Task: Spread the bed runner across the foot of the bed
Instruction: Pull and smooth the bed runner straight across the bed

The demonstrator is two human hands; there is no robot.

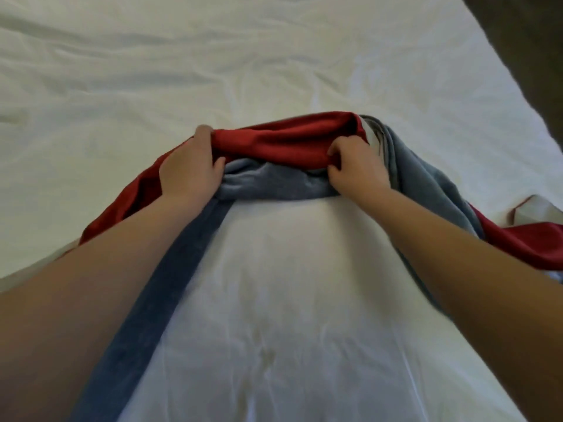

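Nearest the camera lies the smooth white sheet (292, 300) of the bed, framed by two bare forearms reaching forward over it. Going from the left, a blue strip of the bed runner (268, 144) trails back toward the camera just under the left forearm, with a red stretch of it lying on the outer side of that arm. The left hand (190, 169) is closed on the runner, fingers curled over the red fold and thumb toward the blue side. Between the two hands the cloth is bunched into a raised band, red on the far side and blue-grey on the near side. The right hand (355, 167) grips the same band in a tight pinch, knuckles up. Beyond the right hand the cloth falls away grey, then red again, down the outer side of that arm, where a pale underside shows near the edge of the bed. Farther off, past both hands, the sheet is creased and bare.

The runner is on the bed but gathered and twisted, so the spreading looks barely begun. The step in hand seems to be finding and sorting out the edges. The next move likely calls for drawing the hands apart to pull the bunch flat, turning one face up, and laying it straight across.
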